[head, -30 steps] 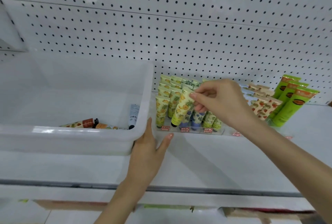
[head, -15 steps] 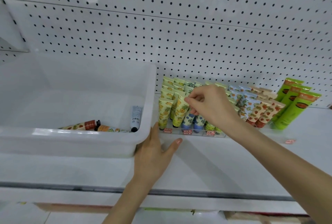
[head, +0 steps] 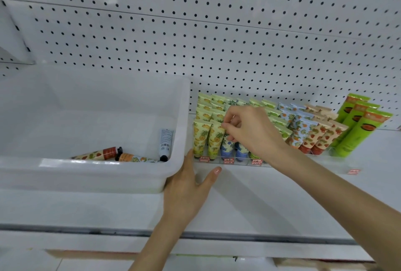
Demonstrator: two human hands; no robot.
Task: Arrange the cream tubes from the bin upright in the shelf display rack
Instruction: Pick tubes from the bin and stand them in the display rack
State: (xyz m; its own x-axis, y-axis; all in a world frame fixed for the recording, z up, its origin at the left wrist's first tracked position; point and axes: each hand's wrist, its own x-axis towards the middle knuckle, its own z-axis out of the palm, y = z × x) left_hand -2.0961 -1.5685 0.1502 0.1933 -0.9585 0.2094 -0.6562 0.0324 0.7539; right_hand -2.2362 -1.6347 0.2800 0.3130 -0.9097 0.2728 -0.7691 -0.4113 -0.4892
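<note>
No word or number can be read. The pale grey tube with a black cap (head: pixel 165 140), lying in the white plastic bin (head: pixel 178 105), carries a block of fine print and what looks like a small recycling triangle. The small red tags (head: pixel 227 160) on the front of the clear plastic rack (head: pixel 243 163) and the orange bands on the bright green tubes (head: pixel 358 131) are too blurred
</note>
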